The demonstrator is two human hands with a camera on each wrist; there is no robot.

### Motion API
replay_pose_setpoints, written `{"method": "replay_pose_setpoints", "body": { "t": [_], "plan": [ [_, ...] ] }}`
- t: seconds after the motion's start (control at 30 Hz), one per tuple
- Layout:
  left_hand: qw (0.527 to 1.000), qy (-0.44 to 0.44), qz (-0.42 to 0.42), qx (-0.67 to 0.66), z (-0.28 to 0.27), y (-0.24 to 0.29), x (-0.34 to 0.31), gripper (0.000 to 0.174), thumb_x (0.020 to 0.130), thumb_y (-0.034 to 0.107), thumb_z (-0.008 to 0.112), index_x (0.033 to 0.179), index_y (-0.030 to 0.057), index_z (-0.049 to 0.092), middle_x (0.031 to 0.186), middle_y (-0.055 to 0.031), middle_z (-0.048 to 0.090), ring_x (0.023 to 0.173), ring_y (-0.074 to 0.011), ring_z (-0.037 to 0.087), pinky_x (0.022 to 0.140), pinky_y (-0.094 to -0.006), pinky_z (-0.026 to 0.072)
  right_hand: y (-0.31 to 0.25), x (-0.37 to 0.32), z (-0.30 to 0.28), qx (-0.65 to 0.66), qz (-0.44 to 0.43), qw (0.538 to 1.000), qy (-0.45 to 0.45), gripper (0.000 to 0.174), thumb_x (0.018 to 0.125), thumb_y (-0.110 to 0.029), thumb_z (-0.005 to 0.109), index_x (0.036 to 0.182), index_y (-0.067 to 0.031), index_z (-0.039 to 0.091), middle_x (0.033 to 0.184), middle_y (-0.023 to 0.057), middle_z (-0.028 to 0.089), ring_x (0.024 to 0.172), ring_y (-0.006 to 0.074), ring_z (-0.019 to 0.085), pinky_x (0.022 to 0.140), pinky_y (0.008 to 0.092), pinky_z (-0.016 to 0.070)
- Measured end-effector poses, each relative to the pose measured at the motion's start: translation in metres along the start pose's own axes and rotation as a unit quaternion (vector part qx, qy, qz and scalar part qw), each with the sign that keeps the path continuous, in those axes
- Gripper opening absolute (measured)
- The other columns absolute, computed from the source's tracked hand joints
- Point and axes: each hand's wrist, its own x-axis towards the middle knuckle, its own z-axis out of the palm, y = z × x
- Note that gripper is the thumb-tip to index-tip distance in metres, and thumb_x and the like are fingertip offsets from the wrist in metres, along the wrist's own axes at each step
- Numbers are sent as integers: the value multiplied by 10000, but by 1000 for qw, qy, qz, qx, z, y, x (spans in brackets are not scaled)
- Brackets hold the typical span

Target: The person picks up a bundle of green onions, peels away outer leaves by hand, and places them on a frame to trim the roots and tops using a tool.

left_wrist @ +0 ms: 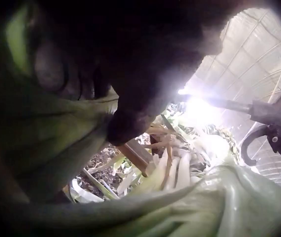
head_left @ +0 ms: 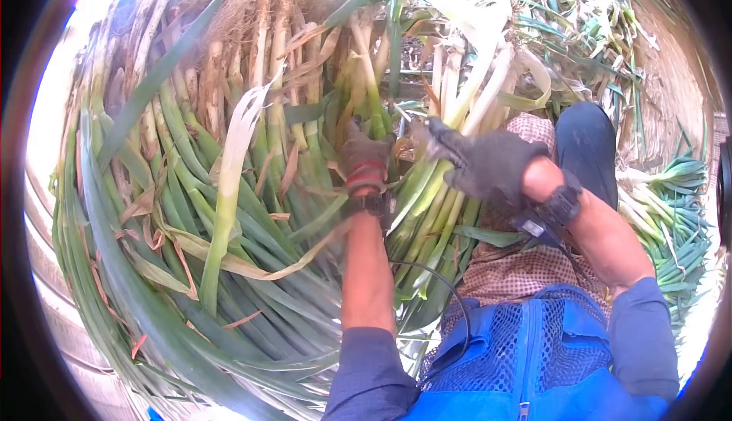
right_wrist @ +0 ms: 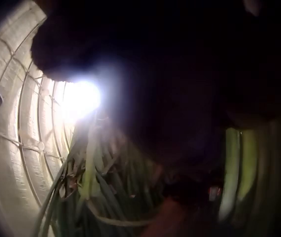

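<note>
Long leeks with green leaves (head_left: 252,230) lie in a big pile, their roots at the far side. My gloved left hand (head_left: 366,158) grips a leek stalk (head_left: 371,101) at the pile's inner edge; its dark fingers loom close in the left wrist view, beside pale green leaves (left_wrist: 46,133). Just to the right, my gloved right hand (head_left: 496,163) holds a dark tool (left_wrist: 276,118) with a thin straight rod and a curved hook-like part. In the right wrist view the hand is mostly dark shadow, so its fingers are hidden.
More leeks (head_left: 438,223) lie between my left forearm and the right leg. Loose leaf scraps (head_left: 572,32) cover the far right ground. Another bunch of leeks (head_left: 675,208) lies at the right edge. A dark cable (head_left: 457,295) runs over the blue vest (head_left: 526,352).
</note>
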Motion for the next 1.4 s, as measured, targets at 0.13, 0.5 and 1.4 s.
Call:
{"method": "replay_pose_setpoints", "body": {
  "t": [0.13, 0.5, 1.4],
  "plan": [
    [995, -80, -28, 61, -7, 6, 11, 565, 765, 422, 837, 1197, 72, 737, 1038, -156, 778, 960, -318, 746, 848, -431, 551, -16, 3, -12, -26, -39, 996, -73, 743, 898, -366, 608, 1547, -80, 387, 955, 256, 736, 883, 447, 717, 807, 525, 570],
    [994, -94, -60, -13, -10, 19, 16, 499, 749, 384, 843, 1071, 9, 769, 973, -210, 771, 895, -376, 742, 809, -440, 555, -8, 101, -52, 46, 1, 991, 125, 647, 935, -317, 551, 1542, -128, 432, 1029, 263, 736, 934, 412, 730, 867, 505, 562],
    [969, -212, 31, -123, 0, -11, -38, 359, 919, 257, 785, 1207, 48, 734, 1018, -111, 781, 877, -185, 704, 822, -341, 535, -5, 65, -29, 77, 1, 981, 179, 571, 940, -374, 578, 1448, -117, 524, 978, 253, 735, 925, 439, 718, 850, 523, 556]
  ]
}}
